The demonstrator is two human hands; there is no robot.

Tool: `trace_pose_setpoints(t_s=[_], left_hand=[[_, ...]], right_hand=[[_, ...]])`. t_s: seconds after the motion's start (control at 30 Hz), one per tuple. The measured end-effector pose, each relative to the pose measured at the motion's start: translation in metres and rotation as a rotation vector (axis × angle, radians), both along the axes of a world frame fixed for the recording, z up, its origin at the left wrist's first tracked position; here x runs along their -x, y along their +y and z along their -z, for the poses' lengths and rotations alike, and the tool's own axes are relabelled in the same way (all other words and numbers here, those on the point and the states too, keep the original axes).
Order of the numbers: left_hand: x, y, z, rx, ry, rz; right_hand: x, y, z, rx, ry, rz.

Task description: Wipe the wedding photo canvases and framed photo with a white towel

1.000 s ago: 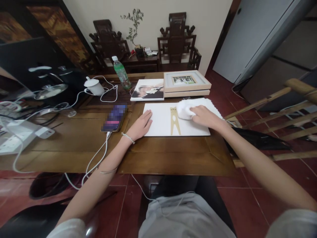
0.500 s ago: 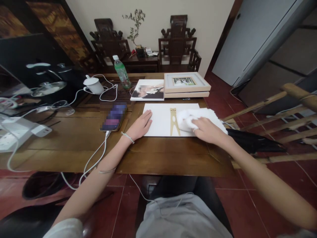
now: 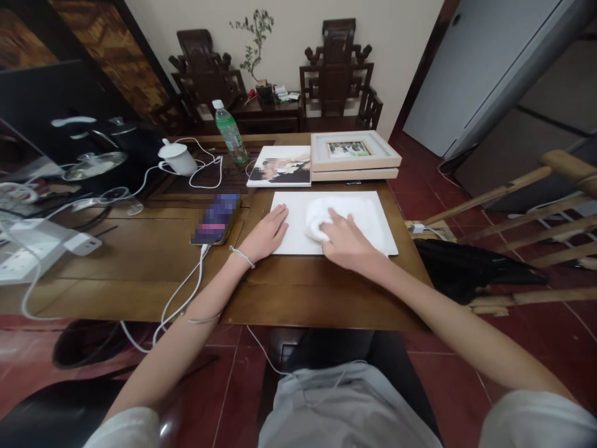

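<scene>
A white board (image 3: 295,241) lies flat near the table's front edge. My left hand (image 3: 268,233) rests on its left end, fingers stretched out flat. My right hand (image 3: 349,241) is closed on a bunched white cloth (image 3: 318,211), pressed against the middle of the board. Some of its fingers are spread over the cloth and others curl into it. The tan two-legged figure on the board is now hidden by the cloth and hand.
Behind the board lie a photo print (image 3: 280,177) and stacked picture frames (image 3: 392,163). To the left are a phone (image 3: 215,219) on a charging cable, a green-labelled bottle (image 3: 232,134), a lidded white cup (image 3: 180,160) and a power strip (image 3: 28,249). A wooden chair (image 3: 508,190) stands right.
My right hand has moved left with the white cloth, from the board's right end to its middle, covering the tan figure. My left hand stays on the board's left end.
</scene>
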State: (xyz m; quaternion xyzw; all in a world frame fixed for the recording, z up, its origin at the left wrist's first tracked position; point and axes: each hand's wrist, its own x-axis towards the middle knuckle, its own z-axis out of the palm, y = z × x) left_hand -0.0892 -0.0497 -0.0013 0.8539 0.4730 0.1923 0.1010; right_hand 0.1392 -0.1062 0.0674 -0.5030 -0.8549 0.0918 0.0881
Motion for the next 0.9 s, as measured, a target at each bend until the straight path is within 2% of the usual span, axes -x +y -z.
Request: trace_pose_setpoints(t_s=[0.13, 0.23, 0.33, 0.57, 0.67, 0.77, 0.9], left_hand=[[-0.001, -0.001, -0.001, 0.005, -0.008, 0.001], [-0.002, -0.001, -0.001, 0.010, -0.019, 0.000], [-0.002, -0.001, -0.001, 0.010, -0.018, -0.001], [-0.001, -0.001, -0.004, 0.025, 0.001, 0.000], [-0.001, -0.001, -0.003, 0.020, 0.002, 0.000], [-0.001, 0.000, -0.001, 0.015, -0.004, 0.000], [-0.001, 0.000, 0.000, 0.009, -0.015, 0.004]], right_hand=[[-0.006, -0.050, 0.000, 0.043, 0.020, -0.115], [-0.008, -0.059, -0.002, 0.055, 0.024, -0.147], [-0.005, -0.038, -0.003, 0.044, 0.001, -0.082], [0.010, 0.058, -0.002, -0.060, -0.055, 0.043], [0.015, 0.068, -0.001, -0.072, -0.045, 0.073], [0.016, 0.047, 0.000, -0.067, -0.038, 0.032], [0.013, -0.009, -0.001, 0.013, -0.038, -0.030]])
